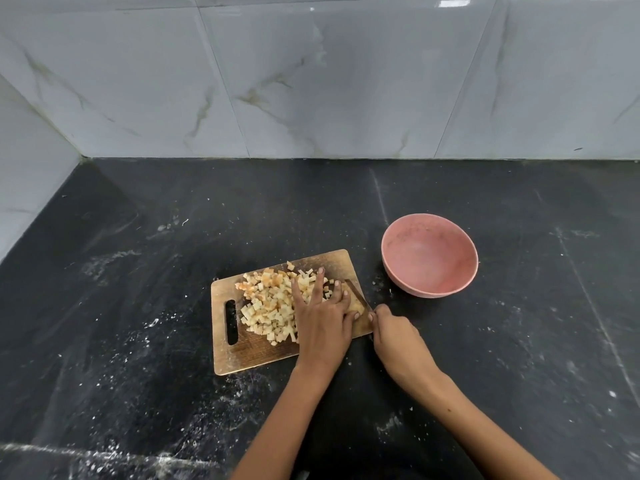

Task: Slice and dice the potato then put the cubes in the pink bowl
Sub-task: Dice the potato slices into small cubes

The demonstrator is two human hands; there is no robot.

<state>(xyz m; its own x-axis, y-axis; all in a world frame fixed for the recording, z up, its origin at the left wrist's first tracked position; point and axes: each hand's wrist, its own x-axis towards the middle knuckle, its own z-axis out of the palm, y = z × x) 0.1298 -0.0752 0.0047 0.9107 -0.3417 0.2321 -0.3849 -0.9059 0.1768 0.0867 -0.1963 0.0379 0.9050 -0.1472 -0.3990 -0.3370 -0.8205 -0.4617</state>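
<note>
Left hand (322, 317) lies flat on wooden cutting board (252, 355), fingers (320, 280) straight and spread over heap of potato cubes (268, 303) (cubes mostly left of fingers, some beneath). Right hand (394, 336), just right of left thumb, curls round knife (356, 292) handle; blade runs across board's right end beside left fingertips. Pink bowl (429, 255) stands on dark desk (138, 306) beyond right hand, apart from board, holding no cubes
</note>
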